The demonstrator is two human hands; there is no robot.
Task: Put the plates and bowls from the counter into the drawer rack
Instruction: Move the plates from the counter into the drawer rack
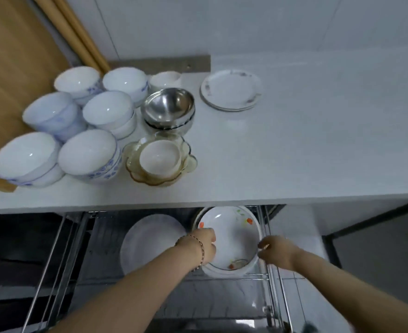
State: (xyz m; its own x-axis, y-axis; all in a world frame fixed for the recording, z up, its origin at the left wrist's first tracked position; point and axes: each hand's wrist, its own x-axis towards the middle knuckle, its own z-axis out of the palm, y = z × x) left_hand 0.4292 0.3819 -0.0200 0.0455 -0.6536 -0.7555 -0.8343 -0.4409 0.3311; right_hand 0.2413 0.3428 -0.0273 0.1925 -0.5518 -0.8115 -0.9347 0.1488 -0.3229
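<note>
Head view: both hands' fingers apparently grip flowered plate (pixel 231 239) rims, left hand (pixel 204 245), right hand (pixel 273 252).

You're in a home kitchen: white surface (pixel 294 145) stacked with bowls (pixel 87 155), tiled wall (pixel 198 25), pull-out wire drawer rack (pixel 267 277) below.

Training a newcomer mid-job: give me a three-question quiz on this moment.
1. True or false: the steel bowls already sit in the drawer rack.
2. Which hands touch the flowered plate? A) left hand only B) right hand only C) both
3. What lies left of the flowered plate in the rack?

Key: 1 false, they are on the counter. 2 C. 3 a plain white plate.
</note>
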